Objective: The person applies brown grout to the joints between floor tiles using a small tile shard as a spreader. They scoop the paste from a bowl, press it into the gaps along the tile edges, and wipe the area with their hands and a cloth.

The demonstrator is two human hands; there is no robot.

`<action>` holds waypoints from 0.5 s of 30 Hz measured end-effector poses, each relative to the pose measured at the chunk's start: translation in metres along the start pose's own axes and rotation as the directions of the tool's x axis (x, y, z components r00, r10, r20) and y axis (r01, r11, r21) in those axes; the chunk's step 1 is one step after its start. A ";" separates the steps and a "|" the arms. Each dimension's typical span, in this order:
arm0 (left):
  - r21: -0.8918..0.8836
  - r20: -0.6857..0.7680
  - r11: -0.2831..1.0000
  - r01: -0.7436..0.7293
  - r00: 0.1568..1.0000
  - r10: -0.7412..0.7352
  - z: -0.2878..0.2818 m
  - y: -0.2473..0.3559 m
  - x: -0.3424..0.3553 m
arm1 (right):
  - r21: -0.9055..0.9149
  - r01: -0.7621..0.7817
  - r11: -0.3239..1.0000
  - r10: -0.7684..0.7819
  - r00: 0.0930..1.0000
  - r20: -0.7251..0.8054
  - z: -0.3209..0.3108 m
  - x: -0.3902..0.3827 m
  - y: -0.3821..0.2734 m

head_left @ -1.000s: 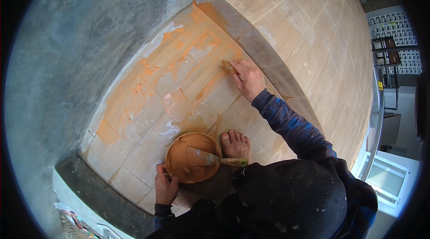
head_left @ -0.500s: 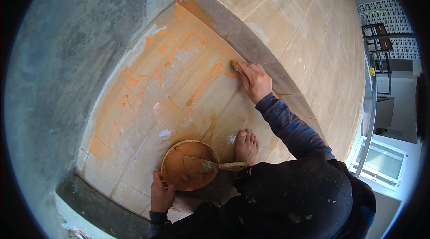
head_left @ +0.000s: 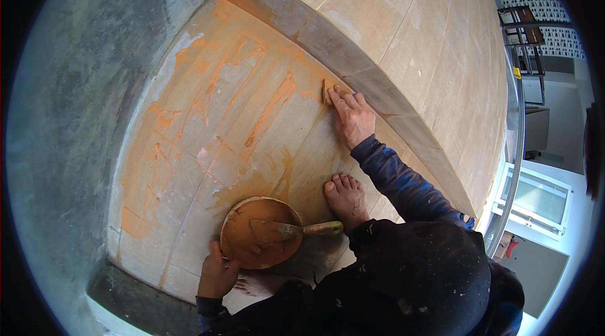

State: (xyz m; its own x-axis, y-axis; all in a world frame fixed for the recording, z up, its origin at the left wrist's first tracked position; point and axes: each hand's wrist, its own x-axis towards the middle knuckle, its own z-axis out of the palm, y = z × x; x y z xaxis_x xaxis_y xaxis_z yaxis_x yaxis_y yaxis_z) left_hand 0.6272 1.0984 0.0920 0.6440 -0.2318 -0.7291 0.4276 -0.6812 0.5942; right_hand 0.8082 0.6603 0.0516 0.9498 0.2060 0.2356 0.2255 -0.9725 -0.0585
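My right hand (head_left: 351,115) presses a small orange-stained sponge pad (head_left: 328,92) against the tiled floor (head_left: 239,115), close to the grey step edge (head_left: 353,65). My left hand (head_left: 217,273) grips the rim of a round pan (head_left: 258,235) filled with orange grout paste. A trowel (head_left: 290,230) with a yellowish handle lies across the pan. My bare right foot (head_left: 346,200) stands on the tiles just right of the pan. Orange grout smears run along the tile joints.
A grey plastered wall (head_left: 82,115) curves along the left. A raised tiled platform (head_left: 416,27) sits beyond the step. A dark grey ledge (head_left: 138,301) borders the floor at the lower left. A metal railing (head_left: 513,147) and a window (head_left: 542,197) are at the right.
My right hand has slid with the pad along the floor beside the step edge. The view has shifted closer. My left hand stays on the pan.
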 end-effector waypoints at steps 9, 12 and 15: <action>-0.112 -0.093 0.994 -0.003 0.996 -0.007 0.010 -0.002 -0.002 | 0.121 0.159 0.980 -0.158 0.987 -0.014 -0.013 0.028 0.023; -0.138 -0.139 0.990 0.032 0.989 -0.051 0.015 -0.007 -0.006 | 0.110 0.192 0.975 -0.185 0.980 -0.065 0.007 -0.002 0.017; -0.268 -0.209 0.963 0.017 0.975 -0.076 0.029 -0.012 -0.010 | 0.209 0.239 0.948 -0.240 0.970 -0.021 -0.010 -0.035 0.024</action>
State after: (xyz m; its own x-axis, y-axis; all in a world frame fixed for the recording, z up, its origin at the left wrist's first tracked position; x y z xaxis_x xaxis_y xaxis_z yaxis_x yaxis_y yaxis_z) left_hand 0.5975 1.0891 0.0824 0.7280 -0.0295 -0.6850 0.5932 -0.4740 0.6508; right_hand 0.7787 0.6285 0.0514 0.8629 0.4314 0.2633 0.4865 -0.8501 -0.2016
